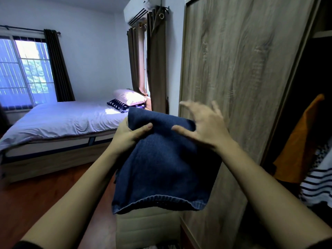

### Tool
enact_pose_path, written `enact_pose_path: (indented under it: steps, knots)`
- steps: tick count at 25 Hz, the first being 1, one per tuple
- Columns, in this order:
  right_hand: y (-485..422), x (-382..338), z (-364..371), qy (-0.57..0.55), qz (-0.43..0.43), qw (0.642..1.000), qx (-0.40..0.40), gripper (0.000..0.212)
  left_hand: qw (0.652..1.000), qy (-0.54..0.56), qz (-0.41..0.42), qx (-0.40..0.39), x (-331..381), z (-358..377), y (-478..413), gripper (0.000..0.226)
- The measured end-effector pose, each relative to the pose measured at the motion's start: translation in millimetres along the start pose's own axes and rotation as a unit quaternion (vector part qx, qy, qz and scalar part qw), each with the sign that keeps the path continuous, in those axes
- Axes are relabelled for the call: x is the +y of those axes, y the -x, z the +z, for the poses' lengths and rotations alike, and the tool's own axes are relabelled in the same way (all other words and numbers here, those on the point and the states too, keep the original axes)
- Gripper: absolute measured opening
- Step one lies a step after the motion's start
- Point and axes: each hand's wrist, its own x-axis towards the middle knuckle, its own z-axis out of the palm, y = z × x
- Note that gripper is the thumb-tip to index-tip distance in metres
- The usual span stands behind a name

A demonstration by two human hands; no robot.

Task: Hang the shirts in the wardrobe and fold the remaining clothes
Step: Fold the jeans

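A folded piece of dark blue denim (161, 168) hangs in front of me at chest height, its hem toward the bottom. My left hand (129, 135) grips its upper left part, thumb on the front and fingers behind. My right hand (203, 123) is beside the upper right corner with fingers spread; only its thumb touches the denim. The wardrobe (233, 78) stands right in front, its wood-grain door on the left. In the dark open section at the right hang an orange garment (298, 141) and a black-and-white striped shirt (318, 187).
A bed (62, 121) with a pale sheet and two pillows (129, 99) stands at the left on a wooden floor. Brown curtains (154, 60) hang beside the wardrobe, an air conditioner (138, 11) above. A pale box-like object (147, 229) sits below the denim.
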Motion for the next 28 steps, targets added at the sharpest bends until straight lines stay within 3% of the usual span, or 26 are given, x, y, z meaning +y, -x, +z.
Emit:
enact_pose_path:
  steps: [2,3,6,9,11,13,14,15,16,18,19,25,28]
  knots:
    - [-10,-11,-8,0.011,-0.028,0.988,-0.150,0.076,1.000,0.012,0.002,-0.028,-3,3,2,0.022]
    - [-10,-12,-7,0.004,-0.028,0.983,-0.182,0.068,0.999,0.015,0.002,-0.037,-6,2,2,0.024]
    - [-9,-14,0,-0.026,-0.026,0.989,-0.140,0.056,0.997,-0.014,-0.017,-0.075,-10,-7,-2,0.032]
    - [-18,-21,0,-0.031,-0.018,0.995,-0.094,0.054,0.994,-0.088,-0.012,-0.071,-12,-19,-14,0.067]
    - [-27,-26,-6,-0.007,-0.022,0.996,-0.084,0.052,0.979,-0.196,0.003,0.065,-23,-22,-11,0.085]
    - [-35,-30,-10,0.028,-0.023,0.997,-0.065,0.054,0.893,-0.338,0.061,0.290,-50,-15,16,0.079]
    - [-38,-30,-10,0.045,-0.018,0.997,-0.054,0.055,0.860,-0.347,0.093,0.362,-65,1,40,0.069]
    - [-40,-30,-11,0.055,-0.008,0.998,-0.042,0.056,0.860,-0.323,0.107,0.380,-80,23,64,0.060]
    - [-42,-32,-11,0.058,0.004,0.998,-0.034,0.056,0.885,-0.286,0.089,0.358,-93,47,83,0.058]
    - [-41,-37,-7,0.048,0.020,0.999,-0.012,0.057,0.947,-0.183,-0.017,0.263,-109,81,92,0.065]
    - [-40,-40,-5,0.040,0.030,0.999,-0.006,0.057,0.956,-0.145,-0.076,0.242,-113,90,84,0.065]
    - [-34,-36,-3,-0.105,0.135,0.985,0.019,0.052,0.910,0.050,-0.223,0.345,-118,80,37,0.070]
    - [-27,-17,-3,-0.161,0.176,0.971,0.033,0.047,0.886,0.279,-0.245,0.277,-142,66,34,0.095]
